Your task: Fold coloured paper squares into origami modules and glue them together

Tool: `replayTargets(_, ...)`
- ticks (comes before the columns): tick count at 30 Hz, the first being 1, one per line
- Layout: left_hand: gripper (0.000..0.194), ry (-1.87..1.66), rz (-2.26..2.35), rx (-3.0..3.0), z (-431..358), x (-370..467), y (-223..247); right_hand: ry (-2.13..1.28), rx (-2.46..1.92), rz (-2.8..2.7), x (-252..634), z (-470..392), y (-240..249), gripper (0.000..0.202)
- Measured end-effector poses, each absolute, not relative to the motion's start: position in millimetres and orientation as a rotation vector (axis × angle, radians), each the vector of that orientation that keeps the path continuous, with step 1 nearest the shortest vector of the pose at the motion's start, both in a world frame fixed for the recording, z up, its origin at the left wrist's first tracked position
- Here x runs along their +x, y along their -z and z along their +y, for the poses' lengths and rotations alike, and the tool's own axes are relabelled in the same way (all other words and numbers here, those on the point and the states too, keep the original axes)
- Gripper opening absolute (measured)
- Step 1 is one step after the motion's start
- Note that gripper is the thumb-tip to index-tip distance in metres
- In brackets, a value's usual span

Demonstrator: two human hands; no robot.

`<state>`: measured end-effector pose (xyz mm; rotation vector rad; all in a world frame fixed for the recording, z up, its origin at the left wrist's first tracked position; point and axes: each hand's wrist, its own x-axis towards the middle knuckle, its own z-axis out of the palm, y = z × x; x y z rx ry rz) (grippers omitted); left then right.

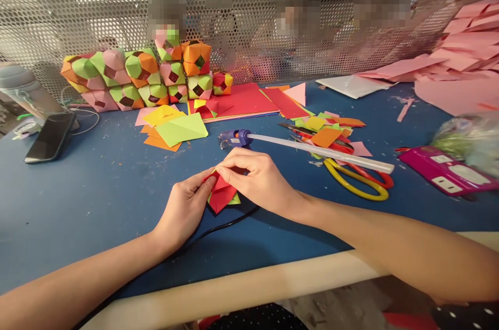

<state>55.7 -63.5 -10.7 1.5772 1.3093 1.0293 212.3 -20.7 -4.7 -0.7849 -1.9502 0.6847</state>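
Observation:
A folded red and green paper piece (223,196) is held between both hands over the blue table, near its front edge. My left hand (187,205) pinches its upper left side, thumb on the red face. My right hand (255,176) is closed at its top corner, fingertips pressed together there. Just beyond the hands lies a purple glue gun (236,137) with a long white glue stick (319,150) reaching to the right. A black cable (230,223) runs beneath the hands.
Stacked folded-paper balls (142,67) stand at the back left. Loose coloured sheets (183,129), red sheets (237,100), scissors (356,179) and paper scraps (326,137) lie around. A phone (50,136) and bottle (29,88) are left; a magenta power strip (444,169) and pink paper (463,54) right.

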Motion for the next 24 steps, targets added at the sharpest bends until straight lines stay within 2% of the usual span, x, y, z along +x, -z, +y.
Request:
replayTargets(12, 0.035, -1.092, 1.336, 1.407, -62.3, 52.6, 14.1, -0.797, -0.924, -2.012, 213.8, -17.8, 8.0, 0.013)
replayTargets(18, 0.034, -1.121, 1.256, 1.284, -60.1, 52.3, 17.9, -0.780, -0.991, -1.990, 212.0, -17.6, 10.8, 0.018)
replayTargets(24, 0.028, -1.095, 1.264, 1.224, -57.2, 51.7, 20.3, -0.857, -0.951, -1.958, 210.2, -17.3, 16.1, 0.016)
